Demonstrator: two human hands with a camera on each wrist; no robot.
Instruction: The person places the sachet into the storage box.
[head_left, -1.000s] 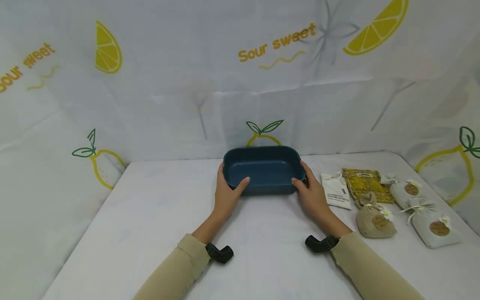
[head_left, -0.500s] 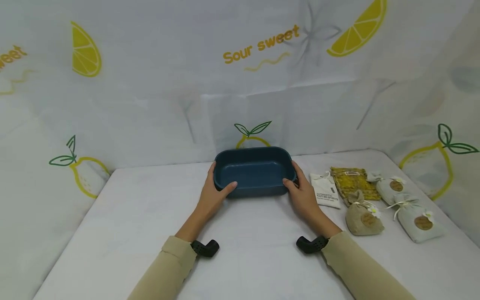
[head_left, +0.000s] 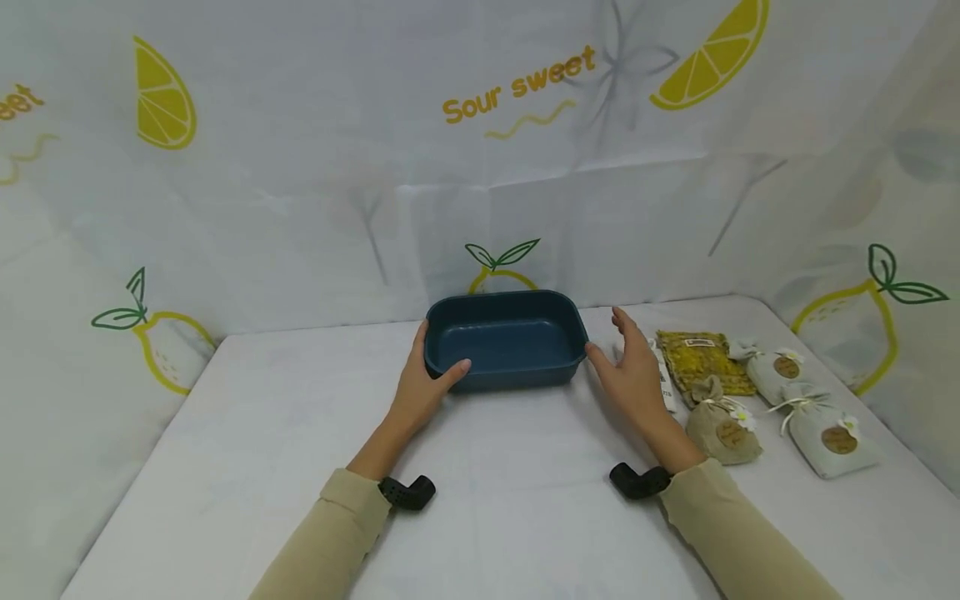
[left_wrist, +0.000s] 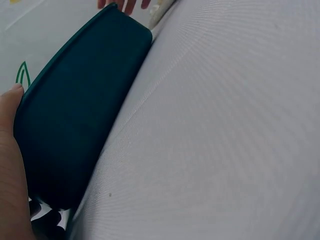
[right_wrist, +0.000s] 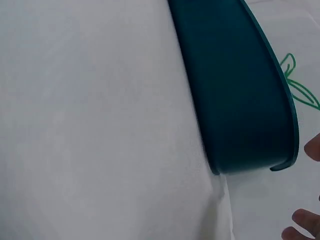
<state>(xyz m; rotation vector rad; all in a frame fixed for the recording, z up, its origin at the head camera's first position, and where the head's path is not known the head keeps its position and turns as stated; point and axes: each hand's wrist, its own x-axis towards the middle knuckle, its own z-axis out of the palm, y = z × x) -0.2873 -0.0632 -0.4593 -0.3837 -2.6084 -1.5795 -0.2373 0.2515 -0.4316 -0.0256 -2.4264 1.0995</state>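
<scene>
The right hand has just let go of the dark blue rectangular dish, its thumb and fingers now spread apart just beside the right end, which suggests the dish rests steadily without two-handed support. It sits upright near the back of the bench, between the hands, its left end clamped by the left hand.

Plain khaki long sleeves, a black perforated wristband with a stubby bent end beyond each cuff.
</scene>
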